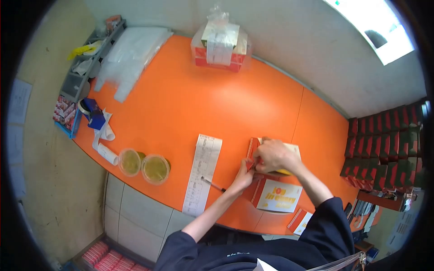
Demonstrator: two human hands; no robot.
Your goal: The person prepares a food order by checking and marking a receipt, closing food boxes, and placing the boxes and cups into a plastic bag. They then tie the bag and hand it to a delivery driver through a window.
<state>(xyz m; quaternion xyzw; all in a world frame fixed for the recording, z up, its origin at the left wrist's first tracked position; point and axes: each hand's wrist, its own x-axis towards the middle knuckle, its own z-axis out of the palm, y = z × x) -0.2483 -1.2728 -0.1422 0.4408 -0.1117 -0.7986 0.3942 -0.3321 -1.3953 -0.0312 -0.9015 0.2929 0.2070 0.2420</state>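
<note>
My left hand (243, 177) is closed, with a small red packet (250, 165) at its fingertips. My right hand (277, 155) is curled closed right beside it, over an open red and white carton (254, 145). Whatever the right fingers grip is hidden. A bit of yellow shows at the carton's near edge, but its contents are mostly covered by my hand. The carton's white lid (279, 195), with yellow and orange lettering, lies toward me. Left of my left hand, a pen (212, 184) rests partly over a long printed receipt (202, 174).
Two lidded tubs of greenish liquid (156, 169) stand near the front left edge. Behind them are a blue tape dispenser (94, 114) and clear plastic bags (131, 52). A bagged box (221, 47) stands at the back. Stacked dark red cartons (384, 149) line the right.
</note>
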